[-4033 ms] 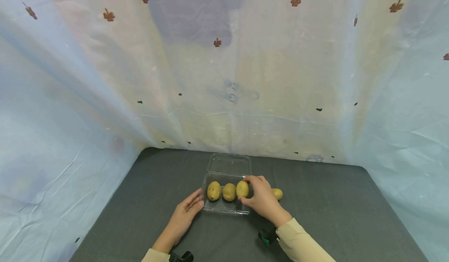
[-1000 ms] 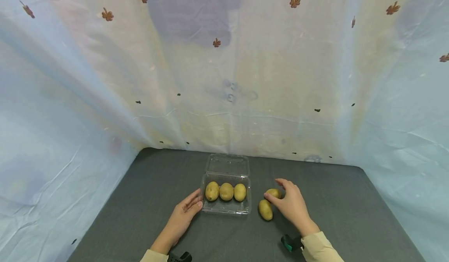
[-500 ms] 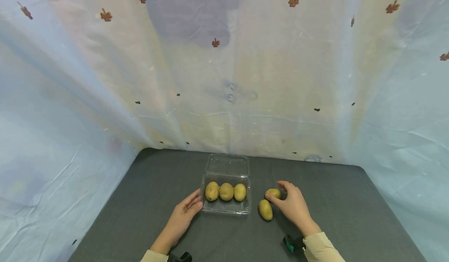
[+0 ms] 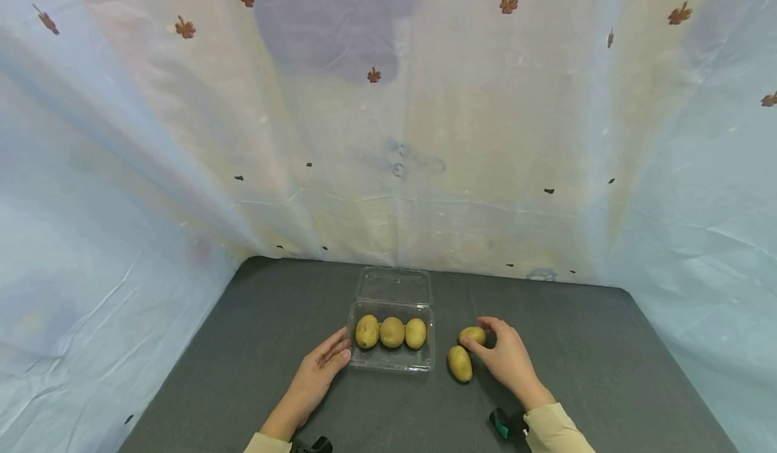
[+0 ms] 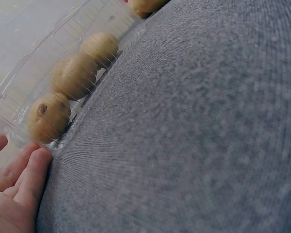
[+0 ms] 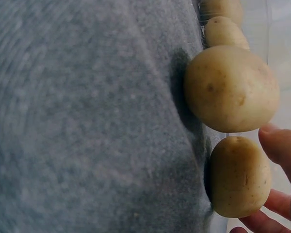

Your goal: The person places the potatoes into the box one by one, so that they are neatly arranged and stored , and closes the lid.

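Observation:
An open clear plastic clamshell box (image 4: 391, 365) stands in the middle of the head view, its lid (image 4: 394, 284) folded back. Three potatoes lie in a row inside: the left potato (image 4: 367, 331), the middle potato (image 4: 392, 332) and the right potato (image 4: 415, 334). My left hand (image 4: 315, 375) rests its fingertips on the box's left side, the fingers extended. To the right of the box, my right hand (image 4: 506, 355) has thumb and fingers around the farther loose potato (image 6: 240, 177), which rests on the table. A nearer loose potato (image 4: 459, 363) lies just in front of it.
A dark grey cloth-covered table (image 4: 291, 291) lies under everything. Pale patterned sheeting (image 4: 388, 136) hangs behind and at both sides. Black wrist straps (image 4: 506, 423) show on both wrists.
Four seconds ago my right hand held the right potato in the box. It has let go and moved right to the loose potatoes, its fingers lately lowering around the farther one. The left hand stays.

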{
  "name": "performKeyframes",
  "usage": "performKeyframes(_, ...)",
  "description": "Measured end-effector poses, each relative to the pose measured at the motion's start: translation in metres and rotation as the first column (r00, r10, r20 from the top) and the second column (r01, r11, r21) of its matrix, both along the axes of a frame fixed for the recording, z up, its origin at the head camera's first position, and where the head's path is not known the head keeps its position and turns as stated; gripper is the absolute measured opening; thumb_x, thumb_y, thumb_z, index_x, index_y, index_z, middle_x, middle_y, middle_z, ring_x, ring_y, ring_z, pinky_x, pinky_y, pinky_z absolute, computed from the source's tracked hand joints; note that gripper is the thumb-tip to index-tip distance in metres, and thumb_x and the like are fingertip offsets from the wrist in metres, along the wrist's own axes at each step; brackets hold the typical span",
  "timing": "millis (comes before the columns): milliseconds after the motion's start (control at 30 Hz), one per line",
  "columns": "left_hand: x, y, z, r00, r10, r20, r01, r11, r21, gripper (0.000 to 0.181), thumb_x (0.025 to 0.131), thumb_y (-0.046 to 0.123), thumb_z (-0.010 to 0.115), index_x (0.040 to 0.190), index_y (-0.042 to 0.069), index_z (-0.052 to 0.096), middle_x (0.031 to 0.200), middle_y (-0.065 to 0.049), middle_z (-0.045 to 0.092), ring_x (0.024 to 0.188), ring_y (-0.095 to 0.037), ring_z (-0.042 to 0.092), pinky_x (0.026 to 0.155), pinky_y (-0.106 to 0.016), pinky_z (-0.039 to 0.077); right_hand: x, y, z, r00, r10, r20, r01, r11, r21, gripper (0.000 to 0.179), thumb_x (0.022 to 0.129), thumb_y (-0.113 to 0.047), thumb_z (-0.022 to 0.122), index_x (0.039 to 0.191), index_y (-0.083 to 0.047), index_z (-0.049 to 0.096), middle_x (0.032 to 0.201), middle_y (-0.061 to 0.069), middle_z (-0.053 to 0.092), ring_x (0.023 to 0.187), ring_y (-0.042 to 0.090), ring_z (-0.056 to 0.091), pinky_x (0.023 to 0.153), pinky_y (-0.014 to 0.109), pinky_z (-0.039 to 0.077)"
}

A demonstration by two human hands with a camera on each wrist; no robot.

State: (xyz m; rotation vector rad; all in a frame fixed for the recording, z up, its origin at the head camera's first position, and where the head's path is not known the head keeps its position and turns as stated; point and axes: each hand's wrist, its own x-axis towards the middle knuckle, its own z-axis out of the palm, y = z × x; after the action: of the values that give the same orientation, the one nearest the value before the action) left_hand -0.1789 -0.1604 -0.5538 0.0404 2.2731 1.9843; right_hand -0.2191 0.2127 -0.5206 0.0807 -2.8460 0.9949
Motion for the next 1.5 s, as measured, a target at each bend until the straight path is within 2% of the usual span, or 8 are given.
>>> performKeyframes(567,-0.001,0.000,-0.001,1.000,0.004,-0.008,-0.004,1.000,-0.009,0.057,0.096,0.037,0.060,0.148,0.025,0.040,0.141,-0.006,0.051,0.131,-0.020,0.046,0.106,-0.042,0.038,0.002,0.003,-0.001,0.999,0.037,-0.011,-0.037,0.999,-0.003,0.058,0.084,-0.043,0.075,0.126,-0.005,0.062,0.115,0.009,0.061,0.109,0.030,0.057,0.092,0.052,0.046)
performKeyframes(767,0.000,0.000,-0.001,1.000,0.002,-0.012,-0.002,1.000,0.001,0.057,0.097,0.037,0.060,0.148,0.024,0.039,0.141,-0.006,0.051,0.131,-0.020,0.046,0.106,-0.041,0.038,0.003,0.004,0.001,0.998,0.058,0.000,-0.058,0.998,0.030,0.056,0.084,-0.043,0.074,0.124,-0.005,0.064,0.107,0.005,0.060,0.100,0.024,0.058,0.086,0.047,0.049)
performKeyframes(967,0.001,0.000,0.001,1.000,-0.004,-0.011,0.004,1.000,0.010,0.057,0.097,0.036,0.060,0.148,0.024,0.039,0.141,-0.007,0.050,0.131,-0.021,0.046,0.106,-0.040,0.038,0.006,0.006,0.005,0.997,0.073,0.034,-0.074,0.996,0.040,0.053,0.086,-0.042,0.073,0.123,-0.006,0.065,0.107,0.005,0.059,0.093,0.018,0.057,0.079,0.042,0.050)
performKeyframes(1167,0.001,-0.001,-0.001,1.000,-0.008,-0.022,0.008,1.000,0.017,0.057,0.097,0.033,0.061,0.148,0.019,0.039,0.142,-0.010,0.049,0.132,-0.024,0.045,0.106,-0.040,0.038,0.007,0.010,0.005,0.994,0.088,0.065,-0.088,0.996,-0.012,0.054,0.084,-0.042,0.075,0.124,-0.006,0.064,0.105,0.003,0.058,0.090,0.015,0.056,0.075,0.037,0.049)
performKeyframes(1333,0.001,0.000,-0.002,1.000,-0.009,-0.012,0.009,0.999,0.036,0.059,0.097,0.033,0.060,0.149,0.018,0.037,0.144,-0.012,0.047,0.133,-0.024,0.043,0.107,-0.041,0.038,0.005,0.014,0.002,0.988,0.098,0.118,-0.092,0.994,-0.058,0.059,0.083,-0.046,0.074,0.126,-0.007,0.063,0.103,0.002,0.057,0.092,0.014,0.055,0.074,0.035,0.048)
performKeyframes(1500,0.001,-0.001,-0.001,1.000,-0.009,-0.018,0.009,1.000,0.025,0.058,0.097,0.034,0.060,0.149,0.019,0.039,0.143,-0.011,0.049,0.132,-0.024,0.044,0.106,-0.040,0.039,0.005,0.016,0.004,0.980,0.129,0.153,-0.113,0.987,-0.110,0.057,0.084,-0.043,0.074,0.126,-0.007,0.062,0.104,0.002,0.056,0.093,0.015,0.056,0.075,0.035,0.049)
